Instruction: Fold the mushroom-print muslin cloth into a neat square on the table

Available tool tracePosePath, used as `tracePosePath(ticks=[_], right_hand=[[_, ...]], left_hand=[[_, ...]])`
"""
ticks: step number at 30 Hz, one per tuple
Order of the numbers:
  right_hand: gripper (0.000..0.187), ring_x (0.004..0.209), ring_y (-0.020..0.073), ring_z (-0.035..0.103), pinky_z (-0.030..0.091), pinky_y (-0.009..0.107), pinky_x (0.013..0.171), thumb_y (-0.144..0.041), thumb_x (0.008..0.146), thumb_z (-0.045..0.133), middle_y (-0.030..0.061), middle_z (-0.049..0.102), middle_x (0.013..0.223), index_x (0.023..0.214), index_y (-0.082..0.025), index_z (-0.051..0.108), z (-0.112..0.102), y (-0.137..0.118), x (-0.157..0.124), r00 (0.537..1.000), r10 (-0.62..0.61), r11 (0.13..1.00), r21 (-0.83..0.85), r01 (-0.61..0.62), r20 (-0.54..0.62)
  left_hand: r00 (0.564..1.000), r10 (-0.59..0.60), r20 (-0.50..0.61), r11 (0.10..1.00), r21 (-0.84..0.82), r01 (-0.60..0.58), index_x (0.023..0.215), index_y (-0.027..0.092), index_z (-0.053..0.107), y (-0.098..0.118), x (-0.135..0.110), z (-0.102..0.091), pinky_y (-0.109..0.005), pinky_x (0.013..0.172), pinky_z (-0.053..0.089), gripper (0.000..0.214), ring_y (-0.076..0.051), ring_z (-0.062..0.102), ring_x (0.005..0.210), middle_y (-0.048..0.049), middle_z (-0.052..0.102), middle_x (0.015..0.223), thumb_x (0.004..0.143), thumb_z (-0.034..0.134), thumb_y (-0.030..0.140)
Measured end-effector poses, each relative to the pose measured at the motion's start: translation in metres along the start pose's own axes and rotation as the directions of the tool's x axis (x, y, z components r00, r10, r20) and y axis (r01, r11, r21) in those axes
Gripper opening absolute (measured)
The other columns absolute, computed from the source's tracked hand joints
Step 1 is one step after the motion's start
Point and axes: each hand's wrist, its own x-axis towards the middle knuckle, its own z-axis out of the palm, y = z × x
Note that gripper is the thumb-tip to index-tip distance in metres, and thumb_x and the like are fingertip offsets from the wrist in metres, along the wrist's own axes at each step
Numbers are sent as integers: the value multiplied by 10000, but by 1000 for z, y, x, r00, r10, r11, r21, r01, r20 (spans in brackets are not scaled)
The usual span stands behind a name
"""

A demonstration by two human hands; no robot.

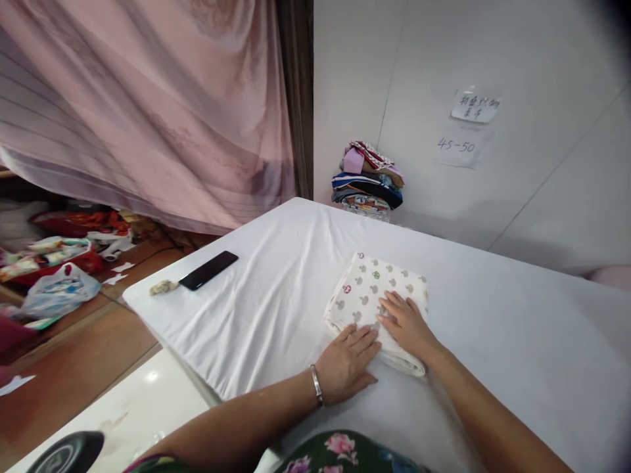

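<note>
A folded cream cloth (367,286) with small printed shapes lies on the white sheet-covered table (493,341). My left hand (348,361), with a silver bangle on the wrist, lies flat and open at the cloth's near edge, fingers touching it. My right hand (407,322) rests flat and open on top of the cloth's near part, fingers stretched out. Neither hand grips anything.
A black phone (208,269) and a small crumpled scrap (162,286) lie near the table's left edge. A stack of folded clothes (367,177) stands against the far wall. Pink curtain (148,98) hangs at left; bags and clutter (54,276) cover the floor.
</note>
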Motion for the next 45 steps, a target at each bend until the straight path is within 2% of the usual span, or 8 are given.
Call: tracePosePath(ticks=[4,8,14,25,30,35,41,45], right_hand=[[445,1330,269,232,199,548,1035,-415,897,355,99,362,1407,1282,-217,454,-5,12,-13,981,91,994,79,-78,-170],[548,1343,297,181,325,484,999,-451,858,407,126,204,1471,1335,-182,384,2,29,-25,912,327,935,227,-273,-248],[575,1351,275,163,282,461,1052,-484,861,385,91,152,1490,1367,-217,333,16,32,-36,903,405,867,372,-331,-141],[616,1349,255,176,224,419,1088,-502,808,464,33,76,1509,1364,-266,343,9,20,-36,841,538,720,547,-427,-51],[732,1348,253,183,197,385,1097,-533,739,556,26,126,1502,1381,-275,318,-3,13,-37,745,666,532,674,-512,40],[859,1300,240,311,318,364,1043,-542,702,622,20,268,1463,1414,-320,194,-14,4,-48,663,718,214,839,-501,213],[997,1099,251,549,466,359,903,-480,656,712,80,481,1320,1427,-314,102,-27,-4,-56,625,678,-54,874,-482,387],[1017,970,240,622,505,366,837,-437,654,729,64,595,1185,1427,-316,80,-28,-12,-58,635,623,-135,862,-488,457]], left_hand=[[975,-100,-196,995,-32,95,1154,202,527,-19,6,-19,-435,1027,309,313,-207,453,1191,-86,542,1250,880,449,332],[832,-410,-374,909,-93,406,1120,194,536,-50,19,-26,-409,907,428,291,-223,506,1111,-106,538,1225,863,472,315],[612,-780,-132,625,-216,750,1069,170,550,-72,32,-15,-324,712,477,350,-206,627,848,-89,646,970,857,441,427],[538,-843,17,525,-190,829,1148,190,516,-80,42,-22,-293,800,420,441,-212,586,962,-96,592,1134,827,426,478],[498,-862,98,466,-238,852,1210,158,480,-86,56,-23,-322,852,409,635,-255,556,1039,-130,572,1170,805,336,626],[469,-869,156,423,-257,869,1265,162,426,-90,58,-22,-341,848,413,719,-280,558,1052,-153,589,1152,772,337,677],[454,-853,256,388,-269,882,1257,182,424,-91,57,-30,-358,851,413,742,-294,548,1073,-140,582,1176,717,409,691],[461,-849,257,360,-355,862,1263,191,408,-95,57,-36,-318,827,431,756,-271,557,1061,-121,576,1188,676,510,656]])
